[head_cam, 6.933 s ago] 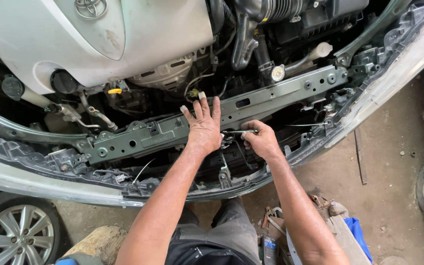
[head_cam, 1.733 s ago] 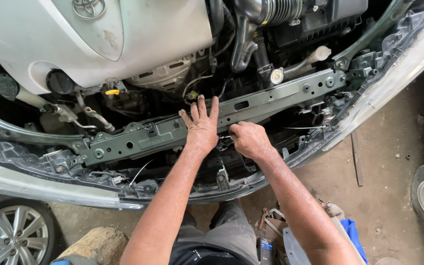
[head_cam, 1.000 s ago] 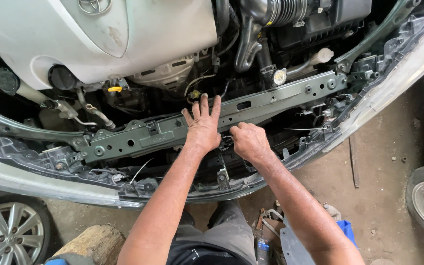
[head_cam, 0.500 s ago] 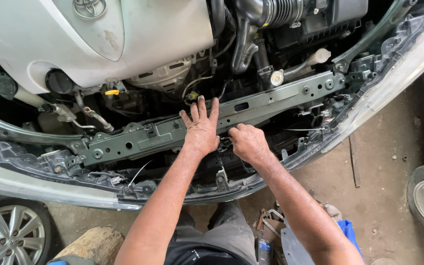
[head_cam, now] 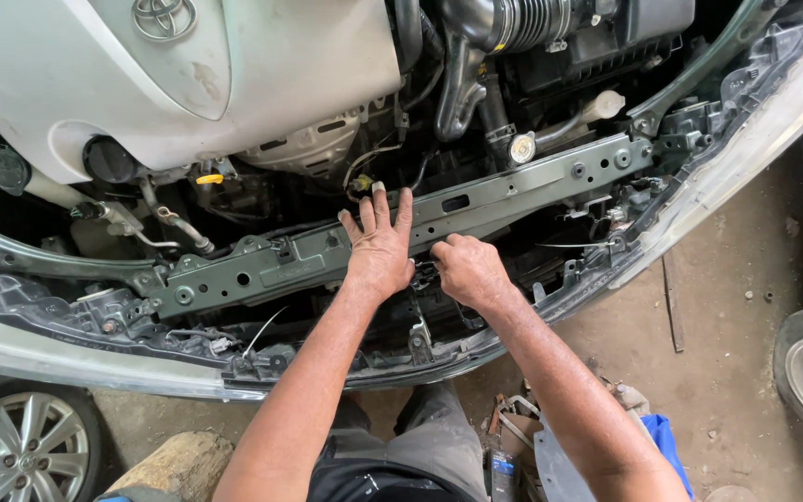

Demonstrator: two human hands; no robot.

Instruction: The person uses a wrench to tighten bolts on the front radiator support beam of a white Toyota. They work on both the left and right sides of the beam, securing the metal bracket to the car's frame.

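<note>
- The left hand [head_cam: 378, 246] lies flat, fingers spread and pointing up, palm pressed on the long grey-green steel crossbar [head_cam: 262, 270] that runs across the open front of the car.
- That crossbar is stamped sheet metal, matt and dusty, punched with round holes and one oblong slot [head_cam: 454, 202] just right of the fingertips.
- The right hand [head_cam: 468, 271] is curled just beside the left, knuckles up, fingers tucked down at the bar's lower edge around something small and dark; I cannot tell what it pinches.
- Above the bar sits a smooth, pale plastic engine cover [head_cam: 234, 74], scuffed and grimy.
- A ribbed black rubber intake hose [head_cam: 536, 20] curves at the top.
- A yellow dipstick handle [head_cam: 207, 178] pokes out at the left.
- An alloy wheel [head_cam: 20, 451] rests on the dirty concrete floor [head_cam: 727, 270].
</note>
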